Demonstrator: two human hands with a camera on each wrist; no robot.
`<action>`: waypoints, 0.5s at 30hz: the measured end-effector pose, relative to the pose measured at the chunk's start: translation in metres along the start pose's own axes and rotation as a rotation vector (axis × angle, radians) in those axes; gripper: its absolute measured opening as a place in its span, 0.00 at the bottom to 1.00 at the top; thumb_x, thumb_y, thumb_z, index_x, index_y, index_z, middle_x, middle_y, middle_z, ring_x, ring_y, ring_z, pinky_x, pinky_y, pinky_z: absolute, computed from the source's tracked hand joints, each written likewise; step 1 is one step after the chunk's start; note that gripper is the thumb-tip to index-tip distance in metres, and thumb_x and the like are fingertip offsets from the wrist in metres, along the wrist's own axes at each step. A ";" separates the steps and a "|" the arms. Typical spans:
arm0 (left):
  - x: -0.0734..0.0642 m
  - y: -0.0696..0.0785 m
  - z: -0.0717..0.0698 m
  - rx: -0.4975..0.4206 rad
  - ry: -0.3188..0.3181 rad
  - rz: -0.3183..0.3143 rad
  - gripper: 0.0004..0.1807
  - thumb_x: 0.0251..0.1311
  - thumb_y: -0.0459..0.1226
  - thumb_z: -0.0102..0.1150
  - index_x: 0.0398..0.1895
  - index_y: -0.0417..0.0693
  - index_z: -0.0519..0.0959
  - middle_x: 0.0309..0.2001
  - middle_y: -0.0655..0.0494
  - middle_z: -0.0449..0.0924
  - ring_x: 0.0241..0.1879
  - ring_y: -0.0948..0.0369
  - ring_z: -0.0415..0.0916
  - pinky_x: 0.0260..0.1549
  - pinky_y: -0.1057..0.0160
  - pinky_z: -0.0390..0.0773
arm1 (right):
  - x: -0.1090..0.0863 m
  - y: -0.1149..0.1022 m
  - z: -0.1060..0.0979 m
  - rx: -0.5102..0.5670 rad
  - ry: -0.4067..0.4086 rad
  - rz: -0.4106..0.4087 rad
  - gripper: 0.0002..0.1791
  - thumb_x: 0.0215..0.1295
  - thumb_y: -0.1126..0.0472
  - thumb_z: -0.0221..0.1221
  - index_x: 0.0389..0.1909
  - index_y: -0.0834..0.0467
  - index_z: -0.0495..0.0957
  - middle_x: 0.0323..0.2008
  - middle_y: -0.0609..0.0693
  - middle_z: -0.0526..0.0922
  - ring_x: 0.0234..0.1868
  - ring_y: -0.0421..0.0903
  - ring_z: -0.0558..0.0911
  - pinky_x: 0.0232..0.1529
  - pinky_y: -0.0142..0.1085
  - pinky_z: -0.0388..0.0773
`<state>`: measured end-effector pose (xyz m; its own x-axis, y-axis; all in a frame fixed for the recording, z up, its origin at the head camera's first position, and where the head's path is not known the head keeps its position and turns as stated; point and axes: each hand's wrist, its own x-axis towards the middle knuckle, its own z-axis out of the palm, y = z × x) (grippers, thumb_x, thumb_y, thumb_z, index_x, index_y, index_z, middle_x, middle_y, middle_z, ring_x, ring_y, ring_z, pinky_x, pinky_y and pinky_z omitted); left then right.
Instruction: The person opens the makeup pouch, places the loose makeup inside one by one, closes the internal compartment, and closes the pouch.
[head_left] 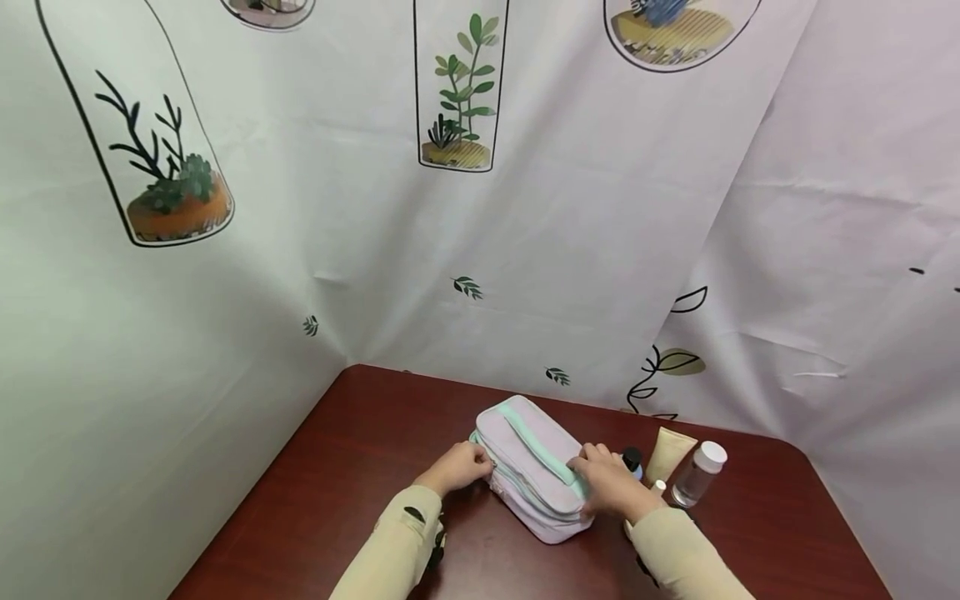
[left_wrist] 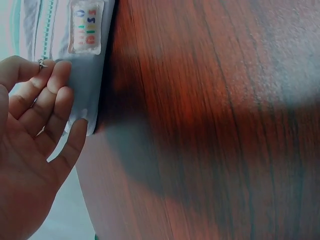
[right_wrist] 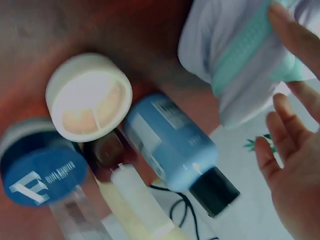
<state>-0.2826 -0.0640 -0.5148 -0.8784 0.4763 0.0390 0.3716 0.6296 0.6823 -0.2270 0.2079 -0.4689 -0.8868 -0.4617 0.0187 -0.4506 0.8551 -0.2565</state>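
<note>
A lilac zip bag with a mint-green handle (head_left: 536, 446) lies on the dark red wooden table (head_left: 360, 433). At its left end my left hand (head_left: 459, 468) pinches the small metal zipper pull (left_wrist: 42, 64) between thumb and forefinger, beside the green zipper (left_wrist: 48, 30). A clear patch with coloured letters (left_wrist: 86, 27) is on the bag's side. My right hand (head_left: 613, 485) rests on the bag's right end, its fingers fairly straight and touching it near the handle's end. Part of that hand is out of frame in the right wrist view.
Close to the right hand stand a blue bottle with a black cap (right_wrist: 172, 145), a round white jar (right_wrist: 90, 97) and a blue-lidded container (right_wrist: 45, 175). Beyond them are a cream-coloured tube (head_left: 670, 454) and a clear bottle with a white cap (head_left: 697, 475). Printed white fabric (head_left: 465, 225) hangs behind the table.
</note>
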 end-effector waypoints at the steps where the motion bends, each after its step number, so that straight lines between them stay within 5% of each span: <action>1: 0.000 0.000 0.000 -0.005 0.004 -0.003 0.10 0.52 0.32 0.54 0.15 0.49 0.72 0.15 0.65 0.65 0.16 0.68 0.61 0.19 0.69 0.64 | 0.001 0.000 0.003 0.009 0.012 0.003 0.33 0.23 0.59 0.78 0.39 0.60 0.78 0.34 0.47 0.68 0.39 0.48 0.66 0.37 0.45 0.64; 15: 0.003 0.004 -0.006 0.039 0.045 -0.007 0.16 0.59 0.33 0.52 0.15 0.50 0.65 0.14 0.64 0.58 0.16 0.68 0.57 0.21 0.69 0.60 | 0.006 0.000 0.016 -0.054 0.041 -0.013 0.30 0.23 0.38 0.74 0.24 0.53 0.75 0.25 0.42 0.68 0.31 0.44 0.67 0.29 0.39 0.61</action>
<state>-0.2859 -0.0640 -0.5073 -0.8933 0.4443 0.0675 0.3760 0.6568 0.6537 -0.2310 0.2009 -0.4839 -0.8839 -0.4636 0.0613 -0.4658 0.8611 -0.2039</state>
